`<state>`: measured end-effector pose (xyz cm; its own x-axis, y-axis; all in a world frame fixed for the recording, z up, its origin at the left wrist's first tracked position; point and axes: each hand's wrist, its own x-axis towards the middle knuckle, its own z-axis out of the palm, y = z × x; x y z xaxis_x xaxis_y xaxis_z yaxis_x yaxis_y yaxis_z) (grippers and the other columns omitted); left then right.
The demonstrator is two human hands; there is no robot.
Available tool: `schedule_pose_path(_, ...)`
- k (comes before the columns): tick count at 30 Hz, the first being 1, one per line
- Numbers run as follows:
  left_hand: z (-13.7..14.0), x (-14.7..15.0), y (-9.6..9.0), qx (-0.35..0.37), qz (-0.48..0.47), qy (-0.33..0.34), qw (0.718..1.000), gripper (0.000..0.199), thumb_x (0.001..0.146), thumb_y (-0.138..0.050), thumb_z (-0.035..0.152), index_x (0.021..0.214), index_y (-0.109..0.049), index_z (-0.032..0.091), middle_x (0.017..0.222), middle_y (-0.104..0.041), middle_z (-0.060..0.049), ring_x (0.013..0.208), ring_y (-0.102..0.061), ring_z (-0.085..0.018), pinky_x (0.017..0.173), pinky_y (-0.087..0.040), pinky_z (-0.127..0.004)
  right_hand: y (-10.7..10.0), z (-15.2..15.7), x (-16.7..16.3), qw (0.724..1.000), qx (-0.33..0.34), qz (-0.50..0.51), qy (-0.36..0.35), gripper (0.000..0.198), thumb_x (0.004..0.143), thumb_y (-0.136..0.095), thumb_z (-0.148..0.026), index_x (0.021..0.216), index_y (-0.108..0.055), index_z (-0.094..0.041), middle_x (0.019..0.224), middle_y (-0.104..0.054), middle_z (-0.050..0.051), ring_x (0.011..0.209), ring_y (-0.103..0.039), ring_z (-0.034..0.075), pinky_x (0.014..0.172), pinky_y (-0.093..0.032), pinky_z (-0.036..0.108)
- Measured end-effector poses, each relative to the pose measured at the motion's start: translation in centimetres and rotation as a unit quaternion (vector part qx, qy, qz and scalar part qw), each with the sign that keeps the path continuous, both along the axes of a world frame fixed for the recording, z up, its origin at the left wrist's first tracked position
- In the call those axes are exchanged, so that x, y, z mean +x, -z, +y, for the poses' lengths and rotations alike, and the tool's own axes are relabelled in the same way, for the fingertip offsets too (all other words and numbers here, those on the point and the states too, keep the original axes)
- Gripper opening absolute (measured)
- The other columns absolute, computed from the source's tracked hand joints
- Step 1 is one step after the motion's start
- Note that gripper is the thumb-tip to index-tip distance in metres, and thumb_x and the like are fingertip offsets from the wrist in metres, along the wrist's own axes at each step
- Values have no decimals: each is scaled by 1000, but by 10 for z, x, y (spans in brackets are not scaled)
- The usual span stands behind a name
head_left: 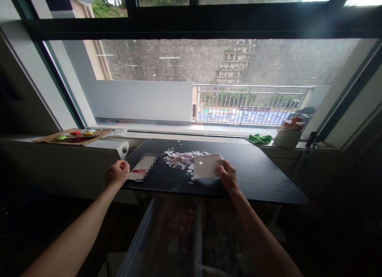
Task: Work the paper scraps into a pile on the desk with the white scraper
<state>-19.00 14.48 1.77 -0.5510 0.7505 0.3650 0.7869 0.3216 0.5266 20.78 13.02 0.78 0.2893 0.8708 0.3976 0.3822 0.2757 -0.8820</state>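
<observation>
My right hand (228, 175) grips the right edge of a white plastic scraper (207, 166), a flat rectangular piece with rounded corners. The scraper is tilted up at the right front of a heap of small paper scraps (185, 158), white with some pink, hiding part of it. Over the left edge of the table, my left hand (117, 172) is closed in a fist; whatever its fingers may hold is hidden. Right beside that hand lies a flat pale packet (142, 168) with a red mark, partly blurred out.
The dark table (256, 177) has a rounded right corner. Below its front edge are clear plastic bins (146, 229). A radiator (112, 146) stands left. On the sill are a cardboard sheet (44, 139) with colourful items, a green cloth (260, 139) and a pale container (287, 138).
</observation>
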Motion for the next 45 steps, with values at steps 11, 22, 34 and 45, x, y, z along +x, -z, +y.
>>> schedule_pose_path(11,0,-1,1,2,-3,6,1000,25,73,-45,30,85,-63,18,85,-68,-8,76,-61,-24,57,-41,-28,-1,-1,-1,1000,-2,21,-6,31,65,-45,-30,84,-65,-16,69,-60,2,65,-51,17,57,-41,27)
schedule_pose_path(22,-1,0,0,3,-6,5,1000,27,73,-45,31,87,-63,18,84,-68,-8,74,-61,-23,56,-41,-27,-1,0,2,996,-28,31,85,34,66,-42,-32,85,-66,-18,70,-62,3,67,-53,19,58,-41,27)
schedule_pose_path(34,0,-1,2,13,5,4,1000,23,71,-46,30,81,-63,19,81,-68,-7,73,-60,-23,57,-41,-27,-5,-5,4,992,-22,42,115,32,65,-41,-33,78,-66,-19,63,-60,2,63,-52,19,56,-40,27)
schedule_pose_path(45,0,-2,2,-5,-3,5,1000,24,71,-46,30,83,-63,19,85,-67,-7,77,-60,-23,61,-43,-29,-1,-6,-7,998,12,-24,-53,30,68,-47,-32,84,-67,-16,67,-61,1,64,-52,16,59,-41,26)
